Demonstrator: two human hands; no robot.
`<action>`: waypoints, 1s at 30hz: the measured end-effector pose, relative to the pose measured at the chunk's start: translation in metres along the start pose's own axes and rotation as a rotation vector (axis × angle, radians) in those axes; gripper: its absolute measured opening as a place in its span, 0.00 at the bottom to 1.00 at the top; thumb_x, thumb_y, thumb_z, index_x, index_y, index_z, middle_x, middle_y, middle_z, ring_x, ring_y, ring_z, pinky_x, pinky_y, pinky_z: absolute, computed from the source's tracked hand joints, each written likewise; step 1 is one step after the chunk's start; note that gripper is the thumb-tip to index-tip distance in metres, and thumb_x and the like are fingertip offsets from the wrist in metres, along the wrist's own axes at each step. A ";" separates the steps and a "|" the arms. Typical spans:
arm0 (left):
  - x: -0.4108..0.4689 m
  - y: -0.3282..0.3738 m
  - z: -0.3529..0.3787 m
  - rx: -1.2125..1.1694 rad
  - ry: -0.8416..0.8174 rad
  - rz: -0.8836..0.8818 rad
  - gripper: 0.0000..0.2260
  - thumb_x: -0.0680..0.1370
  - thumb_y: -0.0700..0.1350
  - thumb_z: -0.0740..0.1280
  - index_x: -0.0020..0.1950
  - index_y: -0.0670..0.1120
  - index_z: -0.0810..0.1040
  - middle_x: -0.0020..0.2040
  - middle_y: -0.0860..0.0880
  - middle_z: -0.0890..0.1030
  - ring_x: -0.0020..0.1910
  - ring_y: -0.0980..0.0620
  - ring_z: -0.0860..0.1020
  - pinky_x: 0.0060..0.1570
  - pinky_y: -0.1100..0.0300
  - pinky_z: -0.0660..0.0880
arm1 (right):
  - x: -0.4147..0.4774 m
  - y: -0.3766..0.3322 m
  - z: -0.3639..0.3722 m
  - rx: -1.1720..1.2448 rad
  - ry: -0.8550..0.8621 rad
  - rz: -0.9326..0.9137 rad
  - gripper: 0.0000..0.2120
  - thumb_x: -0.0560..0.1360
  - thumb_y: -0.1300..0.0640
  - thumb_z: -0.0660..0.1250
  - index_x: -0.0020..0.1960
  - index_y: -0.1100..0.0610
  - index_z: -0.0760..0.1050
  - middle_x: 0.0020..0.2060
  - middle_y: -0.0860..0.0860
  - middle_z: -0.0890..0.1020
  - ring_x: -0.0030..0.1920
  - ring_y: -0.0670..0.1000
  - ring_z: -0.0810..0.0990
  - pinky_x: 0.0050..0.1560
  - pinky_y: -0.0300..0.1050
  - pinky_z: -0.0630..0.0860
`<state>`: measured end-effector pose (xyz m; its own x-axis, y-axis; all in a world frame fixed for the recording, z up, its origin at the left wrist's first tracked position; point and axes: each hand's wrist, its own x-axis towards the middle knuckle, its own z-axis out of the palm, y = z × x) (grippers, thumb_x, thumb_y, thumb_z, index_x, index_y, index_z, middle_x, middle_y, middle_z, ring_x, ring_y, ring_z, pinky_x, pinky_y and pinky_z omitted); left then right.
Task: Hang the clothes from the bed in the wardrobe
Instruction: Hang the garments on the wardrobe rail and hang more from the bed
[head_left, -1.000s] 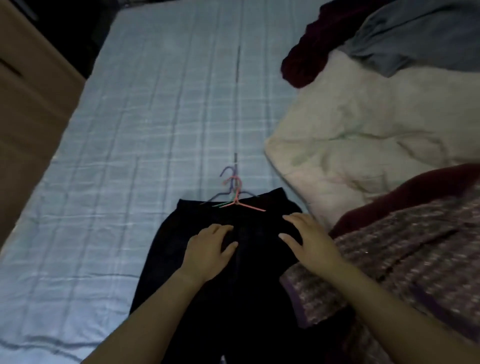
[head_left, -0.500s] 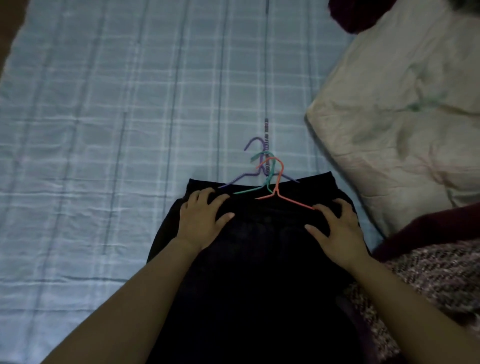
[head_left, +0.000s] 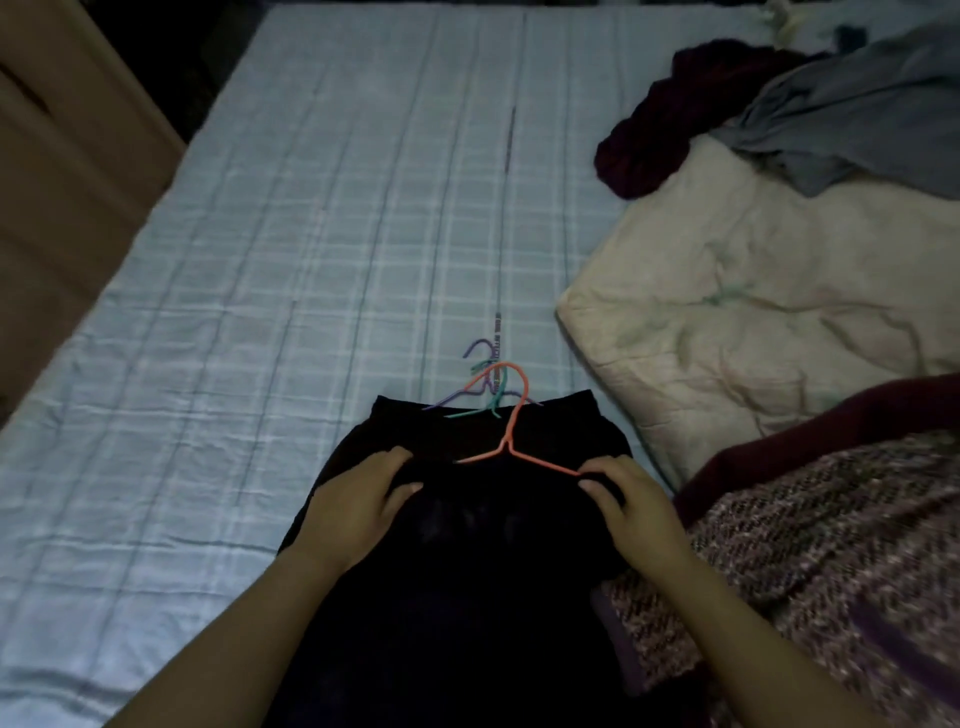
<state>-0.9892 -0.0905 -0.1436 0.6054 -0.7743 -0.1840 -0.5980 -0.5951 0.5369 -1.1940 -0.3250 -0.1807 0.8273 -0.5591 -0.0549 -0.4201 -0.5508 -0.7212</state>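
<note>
A black garment (head_left: 467, 571) lies flat on the blue checked bed sheet (head_left: 260, 312), its top edge pointing away from me. An orange wire hanger (head_left: 514, 415) rests on that top part, hook pointing away. My right hand (head_left: 634, 509) pinches the hanger's right arm between thumb and fingers. My left hand (head_left: 358, 504) lies on the garment's left side with thumb and fingers closed on a fold of its fabric; the hanger's left arm ends just beside those fingers. A purple hanger (head_left: 480, 348) and a green hanger (head_left: 485, 410) lie on the sheet just beyond the garment.
A cream duvet (head_left: 753, 322) is bunched on the right. On it lie a dark maroon garment (head_left: 644, 140) and a grey garment (head_left: 857, 119). A pink-purple knitted garment (head_left: 831, 545) lies at my right forearm. Brown wooden furniture (head_left: 57, 182) stands along the bed's left side.
The orange hanger has been drawn toward me onto the black garment, now pinched by my right hand. My left hand has closed on the fabric. The view has tilted up.
</note>
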 end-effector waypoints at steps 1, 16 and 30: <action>-0.018 0.010 -0.005 -0.002 0.049 -0.008 0.24 0.73 0.64 0.51 0.61 0.54 0.72 0.49 0.56 0.78 0.45 0.58 0.76 0.42 0.64 0.72 | -0.009 -0.009 -0.010 0.019 -0.014 -0.038 0.06 0.77 0.57 0.64 0.52 0.54 0.78 0.44 0.48 0.77 0.46 0.45 0.77 0.47 0.26 0.67; -0.339 0.045 -0.075 -0.002 0.532 -0.443 0.05 0.72 0.61 0.61 0.47 0.69 0.68 0.39 0.62 0.77 0.41 0.56 0.77 0.39 0.59 0.71 | -0.115 -0.199 0.000 0.141 -0.256 -0.598 0.18 0.75 0.45 0.62 0.59 0.55 0.73 0.51 0.47 0.78 0.51 0.44 0.75 0.51 0.30 0.65; -0.591 -0.097 -0.150 0.066 0.966 -0.909 0.11 0.72 0.50 0.72 0.49 0.57 0.72 0.44 0.54 0.81 0.43 0.46 0.81 0.37 0.56 0.71 | -0.203 -0.460 0.213 0.203 -0.530 -1.017 0.10 0.75 0.42 0.56 0.49 0.45 0.71 0.41 0.37 0.76 0.44 0.38 0.75 0.43 0.27 0.68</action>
<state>-1.2104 0.4569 0.0370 0.9119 0.3489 0.2160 0.2082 -0.8470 0.4892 -1.0893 0.1742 0.0153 0.8204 0.4396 0.3656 0.5552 -0.4596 -0.6932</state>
